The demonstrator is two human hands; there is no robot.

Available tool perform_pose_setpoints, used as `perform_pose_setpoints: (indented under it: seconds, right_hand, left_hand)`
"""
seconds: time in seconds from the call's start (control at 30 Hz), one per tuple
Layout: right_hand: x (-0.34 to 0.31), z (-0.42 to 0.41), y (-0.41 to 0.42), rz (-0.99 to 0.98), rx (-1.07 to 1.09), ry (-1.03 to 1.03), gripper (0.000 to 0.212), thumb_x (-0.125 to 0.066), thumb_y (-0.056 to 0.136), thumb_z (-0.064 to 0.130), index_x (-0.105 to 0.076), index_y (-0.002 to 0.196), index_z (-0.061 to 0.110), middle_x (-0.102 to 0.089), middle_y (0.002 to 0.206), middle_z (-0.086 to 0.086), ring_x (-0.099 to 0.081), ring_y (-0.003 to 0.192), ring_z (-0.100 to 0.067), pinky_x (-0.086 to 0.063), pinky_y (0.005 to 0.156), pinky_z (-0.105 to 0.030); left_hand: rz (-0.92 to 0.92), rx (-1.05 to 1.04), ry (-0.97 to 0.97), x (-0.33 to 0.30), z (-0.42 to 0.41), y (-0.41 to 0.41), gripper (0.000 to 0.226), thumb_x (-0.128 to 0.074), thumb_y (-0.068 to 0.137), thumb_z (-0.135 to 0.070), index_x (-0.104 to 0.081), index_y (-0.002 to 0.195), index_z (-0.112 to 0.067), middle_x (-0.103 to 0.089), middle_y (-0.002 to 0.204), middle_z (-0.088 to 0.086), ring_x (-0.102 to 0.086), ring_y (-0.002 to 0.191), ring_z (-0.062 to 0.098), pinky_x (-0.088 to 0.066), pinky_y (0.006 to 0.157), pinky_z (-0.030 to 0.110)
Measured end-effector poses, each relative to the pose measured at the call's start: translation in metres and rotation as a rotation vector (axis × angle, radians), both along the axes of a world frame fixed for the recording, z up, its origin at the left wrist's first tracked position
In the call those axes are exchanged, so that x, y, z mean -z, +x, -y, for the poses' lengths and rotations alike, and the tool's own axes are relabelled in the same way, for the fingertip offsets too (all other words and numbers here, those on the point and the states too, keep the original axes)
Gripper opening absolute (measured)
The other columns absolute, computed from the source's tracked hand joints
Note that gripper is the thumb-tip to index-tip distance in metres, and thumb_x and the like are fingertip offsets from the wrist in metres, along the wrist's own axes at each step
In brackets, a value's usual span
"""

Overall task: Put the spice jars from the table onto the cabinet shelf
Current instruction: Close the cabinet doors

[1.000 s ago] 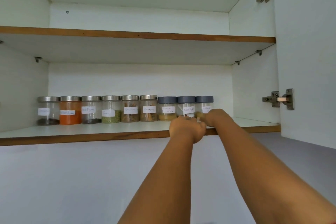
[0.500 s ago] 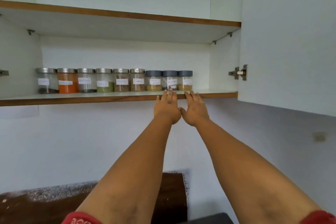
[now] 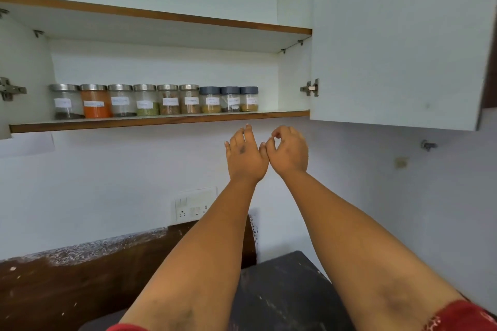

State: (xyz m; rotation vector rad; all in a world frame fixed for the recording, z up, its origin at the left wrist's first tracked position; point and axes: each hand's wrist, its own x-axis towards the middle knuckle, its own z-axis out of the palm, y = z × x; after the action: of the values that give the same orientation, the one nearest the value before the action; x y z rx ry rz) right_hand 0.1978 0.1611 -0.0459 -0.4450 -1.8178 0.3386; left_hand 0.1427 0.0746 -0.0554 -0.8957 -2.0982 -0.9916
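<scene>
Both grips empty: left hand (image 3: 246,154) released, right hand (image 3: 289,150) loosely curled. Above-left of them, spice jars (image 3: 153,101) carry unreadable, blurred white labels.

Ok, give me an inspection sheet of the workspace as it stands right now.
Surface: lower cabinet shelf, white with a wood front edge; bare at its right end.
Job's things: nine spice jars upright in one row on it, six with metal lids, then three with grey lids; labels too blurred to read.
Clutter: nothing seen.
Hands: left hand and right hand below the shelf edge, both holding nothing; the right's fingers loosely curled.
Cables: nothing seen; a wall socket with nothing plugged in.
Surroundings: cabinet door open on the right; upper shelf above; dark table below.
</scene>
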Motion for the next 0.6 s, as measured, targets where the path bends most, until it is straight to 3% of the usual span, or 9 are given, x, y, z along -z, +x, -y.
perform_pose_setpoints:
  seconds: [0.13, 0.3, 0.43, 0.6]
  right_hand:
    - [-0.016, -0.007, 0.059, -0.045, 0.176, 0.110, 0.024, -0.056, 0.085, 0.026, -0.062, 0.107, 0.019, -0.060, 0.110, 0.000, -0.050, 0.106, -0.022, -0.039, 0.086, -0.038]
    - [-0.047, -0.039, 0.146, -0.164, 0.425, 0.164, 0.047, -0.058, 0.076, 0.026, -0.053, 0.121, 0.017, -0.048, 0.130, -0.006, -0.039, 0.127, -0.027, -0.030, 0.101, -0.042]
    - [-0.063, -0.070, 0.203, -0.139, 0.601, 0.052, 0.070, -0.058, 0.083, 0.029, -0.030, 0.146, 0.013, -0.018, 0.157, -0.010, -0.011, 0.147, -0.029, -0.013, 0.117, -0.044]
    - [-0.067, -0.115, 0.249, 0.000, 0.490, -0.239, 0.091, -0.059, 0.091, 0.031, 0.002, 0.154, 0.005, 0.004, 0.161, -0.014, 0.002, 0.149, -0.029, -0.011, 0.121, -0.041]
  left_hand:
    - [-0.015, 0.171, 0.122, -0.009, -0.016, 0.048, 0.058, -0.045, 0.099, -0.033, -0.031, 0.149, -0.007, -0.040, 0.148, 0.015, -0.036, 0.135, 0.032, -0.030, 0.113, 0.046]
    - [0.035, 0.481, 0.263, -0.030, -0.045, 0.125, 0.077, -0.053, 0.095, -0.036, -0.009, 0.156, -0.015, -0.031, 0.155, 0.010, -0.028, 0.141, 0.028, -0.031, 0.113, 0.041]
    - [-0.004, 0.580, 0.247, -0.050, -0.064, 0.177, 0.081, -0.054, 0.096, -0.037, -0.005, 0.157, -0.016, -0.025, 0.157, 0.009, -0.023, 0.143, 0.028, -0.028, 0.113, 0.041]
    - [-0.041, 0.642, 0.144, -0.070, -0.094, 0.224, 0.078, -0.051, 0.097, -0.038, -0.005, 0.156, -0.016, -0.021, 0.159, 0.010, -0.022, 0.145, 0.028, -0.028, 0.115, 0.043]
